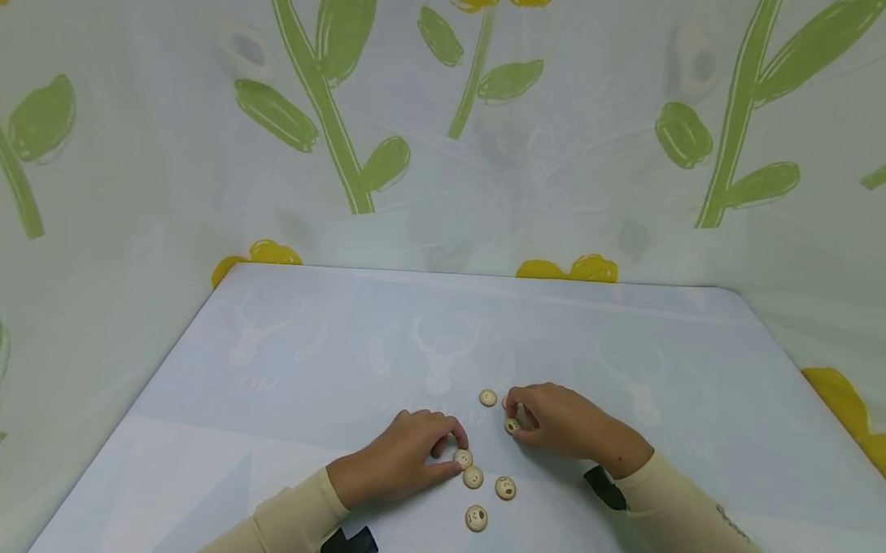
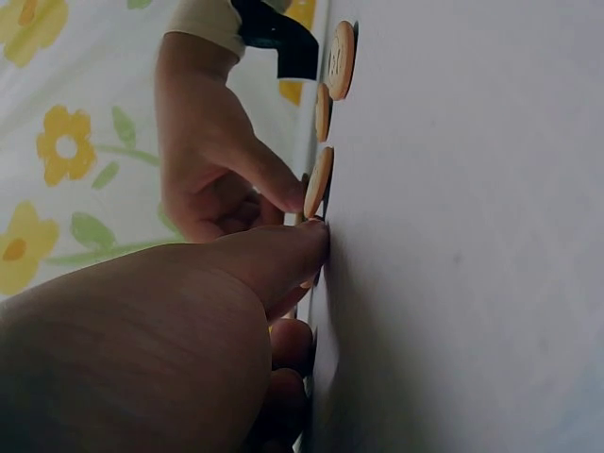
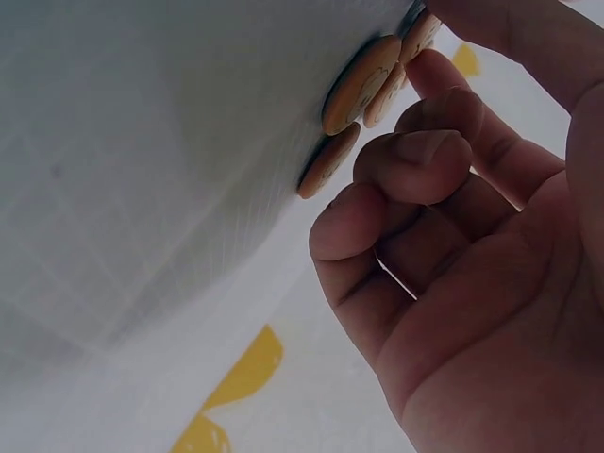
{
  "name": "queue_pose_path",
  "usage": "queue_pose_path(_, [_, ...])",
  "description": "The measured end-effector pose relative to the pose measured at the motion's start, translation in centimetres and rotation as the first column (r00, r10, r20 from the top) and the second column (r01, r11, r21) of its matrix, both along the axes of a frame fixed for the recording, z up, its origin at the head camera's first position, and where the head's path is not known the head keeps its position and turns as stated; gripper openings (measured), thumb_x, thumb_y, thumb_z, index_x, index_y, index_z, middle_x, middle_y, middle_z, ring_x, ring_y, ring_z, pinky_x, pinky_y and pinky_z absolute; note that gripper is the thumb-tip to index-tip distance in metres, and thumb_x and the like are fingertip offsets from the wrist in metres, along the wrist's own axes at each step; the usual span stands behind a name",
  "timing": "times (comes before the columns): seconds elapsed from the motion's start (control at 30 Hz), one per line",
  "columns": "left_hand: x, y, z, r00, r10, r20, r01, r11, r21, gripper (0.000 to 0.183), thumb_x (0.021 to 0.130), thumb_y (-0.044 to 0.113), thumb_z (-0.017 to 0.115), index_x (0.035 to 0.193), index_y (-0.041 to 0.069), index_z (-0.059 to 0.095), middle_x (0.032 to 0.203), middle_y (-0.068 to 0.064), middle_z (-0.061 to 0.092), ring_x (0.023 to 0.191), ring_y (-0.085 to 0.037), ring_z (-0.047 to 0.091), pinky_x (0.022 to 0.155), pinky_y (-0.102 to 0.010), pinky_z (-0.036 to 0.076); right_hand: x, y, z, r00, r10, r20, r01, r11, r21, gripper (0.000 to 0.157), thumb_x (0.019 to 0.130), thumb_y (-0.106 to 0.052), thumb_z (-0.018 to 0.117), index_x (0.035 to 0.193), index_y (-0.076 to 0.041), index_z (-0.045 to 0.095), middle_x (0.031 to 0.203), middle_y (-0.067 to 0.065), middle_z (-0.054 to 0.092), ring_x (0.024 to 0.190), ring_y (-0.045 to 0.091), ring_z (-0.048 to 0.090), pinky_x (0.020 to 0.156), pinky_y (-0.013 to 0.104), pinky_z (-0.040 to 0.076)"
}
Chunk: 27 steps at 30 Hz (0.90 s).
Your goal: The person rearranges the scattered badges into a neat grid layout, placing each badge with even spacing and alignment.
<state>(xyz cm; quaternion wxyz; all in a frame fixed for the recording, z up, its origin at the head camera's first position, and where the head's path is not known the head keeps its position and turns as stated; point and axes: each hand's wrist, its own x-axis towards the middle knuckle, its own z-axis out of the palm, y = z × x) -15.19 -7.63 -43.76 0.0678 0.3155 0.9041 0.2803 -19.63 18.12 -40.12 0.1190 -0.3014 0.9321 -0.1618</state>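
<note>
Several small round wooden discs with dark markings lie on the table. My left hand (image 1: 407, 454) pinches one wooden disc (image 1: 463, 459) between thumb and forefinger, flat on the tabletop. Just below it, touching or nearly so, is a second disc (image 1: 473, 477). To the right, my right hand (image 1: 566, 419) pinches another disc (image 1: 511, 426) at its edges. A disc partly covered by the right fingers (image 1: 505, 402) sits behind that one, beside a fully visible disc (image 1: 488, 398). In the left wrist view, the left thumb (image 2: 283, 250) hides most of the held disc.
Nearer the front lie two more discs, one with a face-like marking (image 1: 505, 488) and one with dark spots (image 1: 476, 518). The pale table (image 1: 324, 321) has its far edge against a flower-patterned sheet (image 1: 445, 203). Each wrist wears a dark strap.
</note>
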Motion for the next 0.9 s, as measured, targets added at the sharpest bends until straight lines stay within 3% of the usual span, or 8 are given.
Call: queue_pose_path(0.9, [-0.1,0.12,0.09,1.0,0.001,0.019,-0.001,1.0,-0.013,0.018,0.091,0.036,0.073,0.105,0.029,0.064,0.075,0.015,0.046,0.071,0.0,0.042,0.071,-0.026,0.031,0.19,0.38,-0.44,1.0,-0.013,0.025,0.014,0.999,-0.052,0.016,0.088,-0.016,0.076,0.101,-0.017,0.066,0.066,-0.01,0.049,0.059,0.002,0.043,0.057,0.021,0.04])
